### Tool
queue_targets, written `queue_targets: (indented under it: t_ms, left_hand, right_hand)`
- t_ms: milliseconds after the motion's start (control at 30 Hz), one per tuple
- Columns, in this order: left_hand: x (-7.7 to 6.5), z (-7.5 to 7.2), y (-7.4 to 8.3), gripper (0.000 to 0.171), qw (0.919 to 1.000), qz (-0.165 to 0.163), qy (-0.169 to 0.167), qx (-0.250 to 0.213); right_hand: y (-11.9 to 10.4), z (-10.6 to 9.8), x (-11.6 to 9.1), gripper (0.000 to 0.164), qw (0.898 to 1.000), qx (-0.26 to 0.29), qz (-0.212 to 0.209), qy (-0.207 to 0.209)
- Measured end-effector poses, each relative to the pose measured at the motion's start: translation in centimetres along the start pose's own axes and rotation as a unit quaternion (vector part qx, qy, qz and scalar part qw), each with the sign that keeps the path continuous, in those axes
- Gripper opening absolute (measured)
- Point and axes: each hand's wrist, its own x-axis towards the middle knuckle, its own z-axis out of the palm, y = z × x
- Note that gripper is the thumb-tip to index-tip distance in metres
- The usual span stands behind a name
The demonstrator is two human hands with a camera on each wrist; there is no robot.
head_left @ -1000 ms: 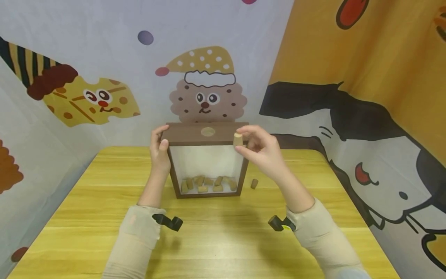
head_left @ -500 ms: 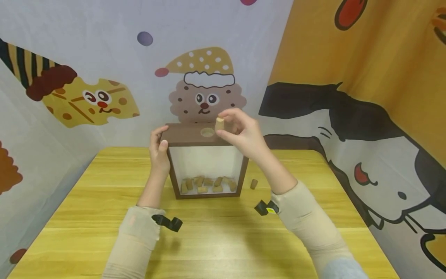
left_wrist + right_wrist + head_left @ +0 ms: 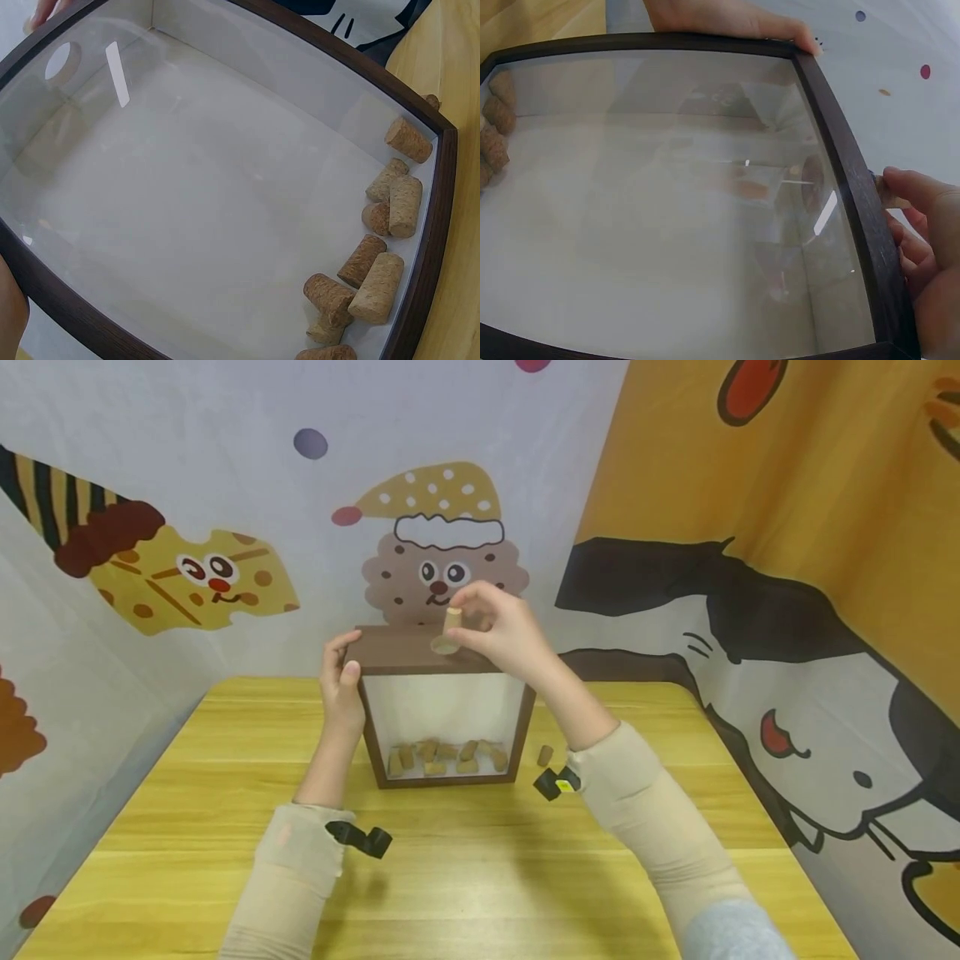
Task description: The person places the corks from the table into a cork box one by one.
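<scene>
A dark brown box (image 3: 390, 647) with a clear front stands upright on the table, a round hole (image 3: 444, 646) in its top. My left hand (image 3: 341, 689) grips the box's left side, fingers at the upper corner and thumb on the front edge. Between thumb and fingertips my right hand (image 3: 502, 631) pinches a cork (image 3: 453, 620), held upright right over the hole. Several corks (image 3: 377, 288) lie on the box's floor behind the clear panel. In the right wrist view the held cork (image 3: 889, 193) is mostly hidden by the thumb and the frame.
One loose cork (image 3: 545, 755) lies on the yellow wooden table (image 3: 450, 877), just right of the box. Behind the table hangs a cloth (image 3: 225, 460) printed with cartoon figures. Each wrist carries a small black camera (image 3: 360, 838) on its sleeve.
My right hand has carried the cork leftward and up from the box's right top corner to above the hole. The left hand and box have stayed in place.
</scene>
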Motion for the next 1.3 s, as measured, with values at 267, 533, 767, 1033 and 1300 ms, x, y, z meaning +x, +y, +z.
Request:
queue_targets:
  t_ms: [267, 533, 767, 1033, 1300]
  left_hand:
    - [0.1, 0.0, 0.0, 0.08, 1.0, 0.006, 0.0, 0.003]
    - [0.2, -0.1, -0.3, 0.082, 1.0, 0.001, 0.002, 0.006]
    - [0.1, -0.1, -0.3, 0.081, 1.0, 0.002, 0.003, 0.008]
    - [0.2, 0.0, -0.2, 0.081, 0.9998, 0.014, -0.001, 0.01]
    - [0.2, 0.0, -0.1, 0.08, 0.9999, 0.013, 0.0, 0.011]
  right_hand:
    - [-0.1, 0.2, 0.5, 0.023, 0.999, -0.022, 0.014, -0.037]
    - [-0.1, -0.2, -0.6, 0.019, 1.0, -0.004, 0.006, -0.007]
    - [0.0, -1.3, -4.0, 0.019, 0.998, 0.019, -0.039, 0.046]
    - [1.9, -2.0, -8.6, 0.021, 0.991, 0.048, -0.108, 0.067]
    - [5.5, -1.7, -13.5, 0.027, 0.998, -0.005, -0.034, 0.059]
